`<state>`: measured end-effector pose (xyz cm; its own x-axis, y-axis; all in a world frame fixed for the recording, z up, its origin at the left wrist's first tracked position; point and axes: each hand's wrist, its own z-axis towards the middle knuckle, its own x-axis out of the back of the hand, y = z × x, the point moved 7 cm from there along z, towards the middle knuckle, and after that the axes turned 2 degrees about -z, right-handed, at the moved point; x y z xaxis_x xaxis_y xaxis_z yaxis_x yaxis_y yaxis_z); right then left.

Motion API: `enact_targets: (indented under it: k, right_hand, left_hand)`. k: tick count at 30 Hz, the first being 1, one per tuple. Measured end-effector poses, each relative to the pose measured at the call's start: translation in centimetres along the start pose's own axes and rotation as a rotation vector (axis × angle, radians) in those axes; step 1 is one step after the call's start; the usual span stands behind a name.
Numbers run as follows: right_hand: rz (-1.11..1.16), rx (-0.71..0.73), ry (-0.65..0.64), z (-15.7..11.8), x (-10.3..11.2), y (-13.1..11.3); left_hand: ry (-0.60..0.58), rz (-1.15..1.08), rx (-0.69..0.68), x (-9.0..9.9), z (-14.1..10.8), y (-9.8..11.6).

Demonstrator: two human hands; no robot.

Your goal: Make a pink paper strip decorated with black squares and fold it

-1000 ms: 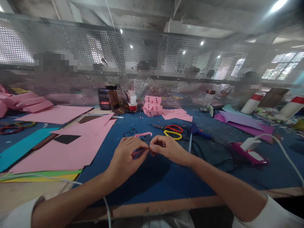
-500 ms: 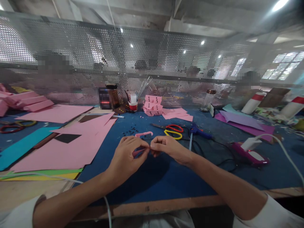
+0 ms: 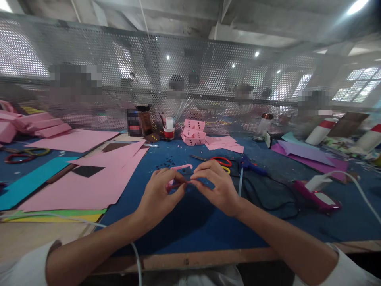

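Over the blue table mat (image 3: pixel 184 234), my left hand (image 3: pixel 162 194) is closed around a small pink paper piece (image 3: pixel 170 183). My right hand (image 3: pixel 217 186) meets it at the fingertips, with thumb and index finger pinching the thin end of that piece. A curled pink strip (image 3: pixel 182 167) shows just beyond my left fingers. Past my right hand are scissors with red and yellow handles (image 3: pixel 222 161), partly hidden by the hand. Small black bits (image 3: pixel 168 163) lie scattered on the mat beyond my left hand.
Pink sheets (image 3: pixel 98 190) and a turquoise strip (image 3: pixel 38 178) lie left. A blue glue gun (image 3: pixel 253 166), its black cord and a magenta power strip (image 3: pixel 317 196) sit right. Folded pink pieces (image 3: pixel 193 133), a red-and-white cup (image 3: pixel 168 133) and jars stand before a perforated screen (image 3: pixel 208 79).
My right hand has turned and its fingers have spread upward, now covering more of the scissors' yellow handle. The view has shifted slightly.
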<state>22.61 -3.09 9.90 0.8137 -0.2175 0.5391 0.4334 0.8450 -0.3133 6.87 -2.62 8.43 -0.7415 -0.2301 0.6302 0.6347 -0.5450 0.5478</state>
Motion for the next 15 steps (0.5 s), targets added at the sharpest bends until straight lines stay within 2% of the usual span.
enact_targets:
  k: [6, 15]
  right_hand:
    - [-0.177, 0.092, -0.038, -0.28, -0.37, -0.48]
    - [-0.293, 0.147, -0.051, -0.35, -0.42, -0.8]
  left_hand:
    - [0.027, -0.026, -0.022, 0.07, 0.05, 0.21]
    - [0.034, -0.036, -0.027, 0.16, 0.06, 0.28]
